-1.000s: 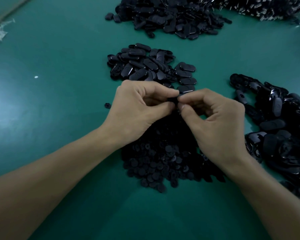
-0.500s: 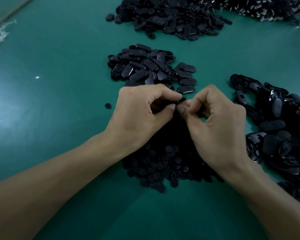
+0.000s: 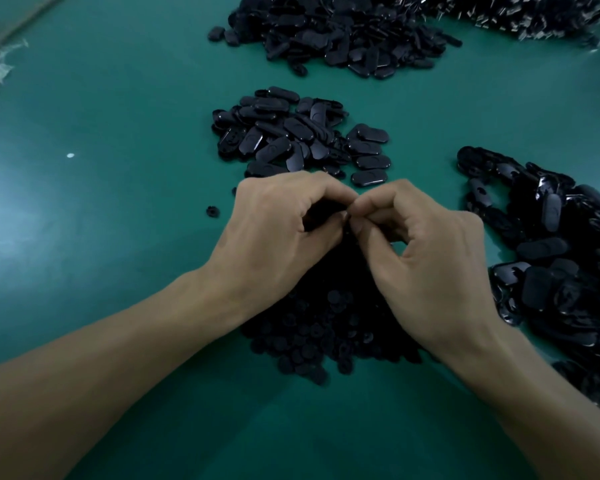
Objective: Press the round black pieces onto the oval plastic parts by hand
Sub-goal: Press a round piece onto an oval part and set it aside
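My left hand and my right hand meet fingertip to fingertip above a heap of small round black pieces. Both pinch a small black part between thumbs and forefingers; my fingers hide nearly all of it, so I cannot tell if it is an oval part, a round piece, or both. A pile of black oval plastic parts lies just beyond my hands. One loose round piece sits left of my left hand.
A bigger heap of black oval parts lies at the far edge, and another heap of black parts spreads along the right. The green table mat shows on the left, with a white speck.
Both hands have dropped slightly toward the round-piece heap and closed tighter together; the right hand's fingers have curled in more. The piles have not moved.
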The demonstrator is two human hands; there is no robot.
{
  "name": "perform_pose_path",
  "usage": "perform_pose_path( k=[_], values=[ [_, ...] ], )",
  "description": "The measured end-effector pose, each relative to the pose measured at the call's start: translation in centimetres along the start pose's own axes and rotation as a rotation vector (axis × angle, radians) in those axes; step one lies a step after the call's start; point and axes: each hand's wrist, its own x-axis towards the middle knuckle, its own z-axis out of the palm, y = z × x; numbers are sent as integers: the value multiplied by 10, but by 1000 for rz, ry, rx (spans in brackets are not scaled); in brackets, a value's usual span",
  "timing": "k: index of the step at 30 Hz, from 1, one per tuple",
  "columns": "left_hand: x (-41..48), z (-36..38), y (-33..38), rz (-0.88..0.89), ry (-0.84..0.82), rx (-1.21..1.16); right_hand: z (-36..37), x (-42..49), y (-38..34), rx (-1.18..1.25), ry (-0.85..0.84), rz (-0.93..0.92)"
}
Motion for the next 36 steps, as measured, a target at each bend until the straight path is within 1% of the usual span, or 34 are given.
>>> perform_pose_path(
  k=[6,10,12,16,19,23,28,32,36],
  values=[
    [-1,2,-1,8,-3,-53,-2,2,6,-29,33,-21],
    [-2,3,-3,-59,-52,-165,-8,6,18,-102,24,-93],
    [-3,3,-3,-119,-89,-237,-11,9,24,-40,-29,-95],
    [-1,1,-3,-224,-144,-358,-13,9,28,220,-118,-3],
    [1,0,-3,-280,-142,-423,-14,9,30,291,-114,35],
    [3,-1,-5,-366,-94,-553,-14,9,28,336,-115,76],
    [4,-2,-4,-402,-96,-568,-14,9,25,283,-113,137],
    [5,-3,-3,-401,-93,-516,-10,12,23,234,-125,167],
    [5,-3,-3,-385,-88,-451,-5,13,21,236,-120,201]
  ],
)
